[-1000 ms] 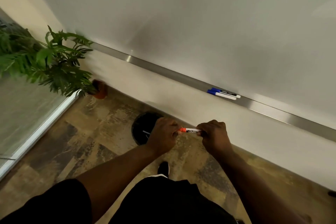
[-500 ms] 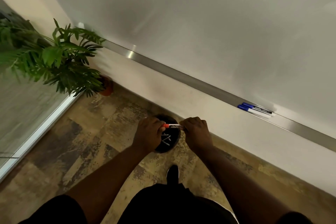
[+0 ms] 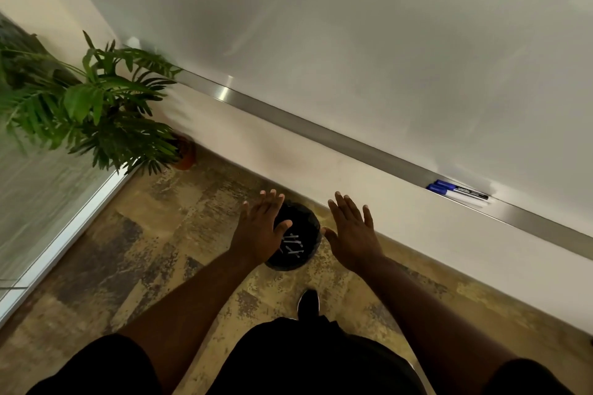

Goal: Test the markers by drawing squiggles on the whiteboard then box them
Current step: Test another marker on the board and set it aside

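over the black bin (image 3: 306, 218) on the floor, both hands are spread flat, fingers straight and apart, palms down, and neither holds anything. the left hand (image 3: 261, 229) hangs above the bin's left rim, its thumb reaching across the dark opening; the right hand (image 3: 351, 234) sits just to the right of the bin, its thumb near the rim. whether either one touches the bin cannot be told. down inside the bin lie several pale sticks (image 3: 293, 245), crossed over one another, too small to name for sure. beyond the bin a cream wall strip (image 3: 288, 163) runs under a long metal ledge (image 3: 321, 135) at the foot of the whiteboard (image 3: 353, 42). two markers (image 3: 459, 193) with blue caps lie on that ledge, side by side and close together, off to the right and well apart from both hands; one has a white barrel, the other a darker, labelled one. to the left a leafy green plant (image 3: 96, 112) stands in a reddish pot (image 3: 187, 155) by the corner, beside a glass panel (image 3: 38, 196). mottled brown floor (image 3: 144, 234) spreads below, with one black shoe (image 3: 308, 303) and black shorts (image 3: 305, 359) at the near edge
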Demonstrator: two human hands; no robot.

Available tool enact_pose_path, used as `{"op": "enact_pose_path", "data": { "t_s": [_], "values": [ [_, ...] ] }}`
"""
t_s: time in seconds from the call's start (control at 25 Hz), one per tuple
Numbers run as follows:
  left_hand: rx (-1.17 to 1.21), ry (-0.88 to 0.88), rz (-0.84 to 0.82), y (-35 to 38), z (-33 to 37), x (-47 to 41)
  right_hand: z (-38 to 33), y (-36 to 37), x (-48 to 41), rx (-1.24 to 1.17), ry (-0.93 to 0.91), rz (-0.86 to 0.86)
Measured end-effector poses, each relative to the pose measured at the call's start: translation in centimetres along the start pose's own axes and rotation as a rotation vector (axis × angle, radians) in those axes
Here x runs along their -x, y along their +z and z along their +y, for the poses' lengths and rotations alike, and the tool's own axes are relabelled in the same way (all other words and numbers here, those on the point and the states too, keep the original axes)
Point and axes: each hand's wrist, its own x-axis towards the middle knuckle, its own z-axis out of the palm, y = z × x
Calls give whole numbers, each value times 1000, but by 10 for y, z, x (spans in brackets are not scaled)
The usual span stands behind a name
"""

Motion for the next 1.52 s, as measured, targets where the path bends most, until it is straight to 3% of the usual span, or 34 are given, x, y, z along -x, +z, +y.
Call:
{"op": "enact_pose_path", "data": {
  "t_s": [0.32, 0.76, 1.08, 1.52],
  "values": [
    [-13, 169, -63, -3, 51, -38, 39, -23, 14, -37, 138, 97],
    [-30, 444, -109, 33, 208, -121, 158, -64, 53, -205, 492, 400],
    [-55, 389, -142, 66, 283, -180, 264, -75, 48, -323, 662, 546],
    [47, 131, -44, 93, 314, -196, 300, -72, 39, -543, 517, 463]
  ]
}}
